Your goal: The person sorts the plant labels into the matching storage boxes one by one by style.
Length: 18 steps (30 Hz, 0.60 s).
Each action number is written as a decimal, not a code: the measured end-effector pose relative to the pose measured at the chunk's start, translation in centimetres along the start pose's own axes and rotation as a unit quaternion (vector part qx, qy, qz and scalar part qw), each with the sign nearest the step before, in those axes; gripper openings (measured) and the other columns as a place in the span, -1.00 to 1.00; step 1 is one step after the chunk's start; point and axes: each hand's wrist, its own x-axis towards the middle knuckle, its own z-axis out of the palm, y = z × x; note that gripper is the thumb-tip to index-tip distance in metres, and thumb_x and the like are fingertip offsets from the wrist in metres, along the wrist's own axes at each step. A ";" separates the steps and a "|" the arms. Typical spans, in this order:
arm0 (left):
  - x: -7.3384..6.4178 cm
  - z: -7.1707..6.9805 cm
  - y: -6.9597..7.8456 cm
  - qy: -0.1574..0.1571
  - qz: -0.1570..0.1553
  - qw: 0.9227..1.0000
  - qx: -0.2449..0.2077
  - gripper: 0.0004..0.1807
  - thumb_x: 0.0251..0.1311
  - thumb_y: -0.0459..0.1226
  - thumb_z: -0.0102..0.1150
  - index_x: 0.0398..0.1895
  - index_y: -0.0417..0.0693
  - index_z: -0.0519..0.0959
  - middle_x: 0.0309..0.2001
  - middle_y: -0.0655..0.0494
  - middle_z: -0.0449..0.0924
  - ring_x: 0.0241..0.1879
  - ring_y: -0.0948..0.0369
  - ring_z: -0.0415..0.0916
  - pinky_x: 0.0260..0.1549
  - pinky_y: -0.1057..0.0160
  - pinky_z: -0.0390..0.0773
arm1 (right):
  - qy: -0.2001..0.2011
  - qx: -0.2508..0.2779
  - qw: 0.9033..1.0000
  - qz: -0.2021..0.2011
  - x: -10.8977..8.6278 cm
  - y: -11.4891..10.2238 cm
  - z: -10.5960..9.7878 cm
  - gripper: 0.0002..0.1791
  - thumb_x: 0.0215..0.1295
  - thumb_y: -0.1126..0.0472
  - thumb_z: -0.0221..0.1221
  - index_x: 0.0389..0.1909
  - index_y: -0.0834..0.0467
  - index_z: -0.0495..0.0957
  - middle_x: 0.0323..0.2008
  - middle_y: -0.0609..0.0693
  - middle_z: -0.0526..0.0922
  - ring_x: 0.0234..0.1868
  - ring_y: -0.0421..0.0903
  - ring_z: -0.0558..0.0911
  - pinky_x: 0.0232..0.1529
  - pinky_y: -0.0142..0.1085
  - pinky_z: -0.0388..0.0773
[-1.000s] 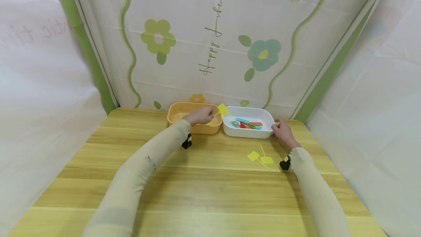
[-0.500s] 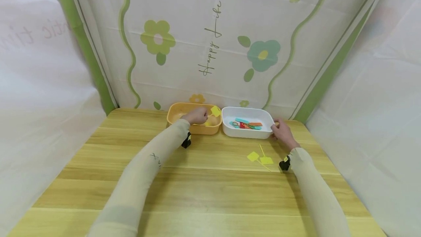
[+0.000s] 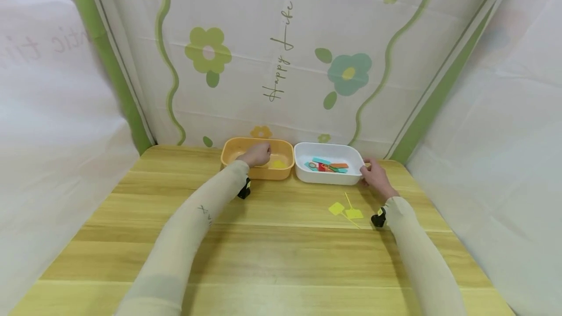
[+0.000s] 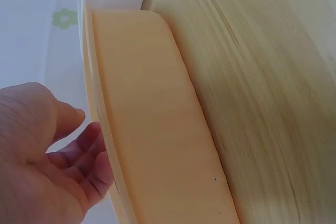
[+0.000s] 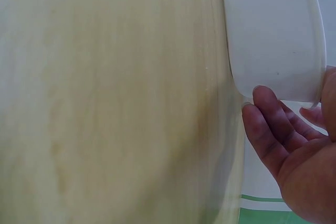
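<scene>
My left hand (image 3: 258,154) hovers at the orange plastic tub (image 3: 281,173), its fingers loosely curled. In the left wrist view thumb and fingers stand apart at the tub's rim, and nothing shows between them. Inside that tub lies a yellow piece (image 3: 277,164), partly hidden by the front wall. At the right end of the white plastic tub (image 3: 322,178), my right hand (image 3: 375,177) holds the rim, with fingers against the outer wall in the right wrist view. Two yellow square tags (image 3: 336,208) with thin stems lie crossed on the table, in front of the white tub.
Both tubs stand side by side at the back of the wooden table (image 3: 272,257). Flat turquoise, orange and red pieces (image 3: 329,166) lie in the white one. A printed white curtain (image 3: 246,91) hangs right behind, and white sheets close off both sides.
The yellow square tag that my left hand held by its stem no longer shows in the hand, which has drawn slightly left over the orange tub. The right hand stays at the white tub.
</scene>
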 end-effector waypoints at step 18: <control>0.0 2.2 2.5 0.090 0.106 0.989 0.044 -0.87 0.39 -0.33 -0.07 -0.19 -0.16 0.49 -0.31 0.03 0.56 -0.40 0.20 0.41 -0.38 0.31 0.41 | -0.008 0.013 1.000 -0.005 -0.1 -0.2 -0.1 -0.47 0.46 0.19 -0.16 0.35 0.37 0.15 -0.16 0.36 0.55 -0.38 0.17 0.68 -0.34 -0.08 0.70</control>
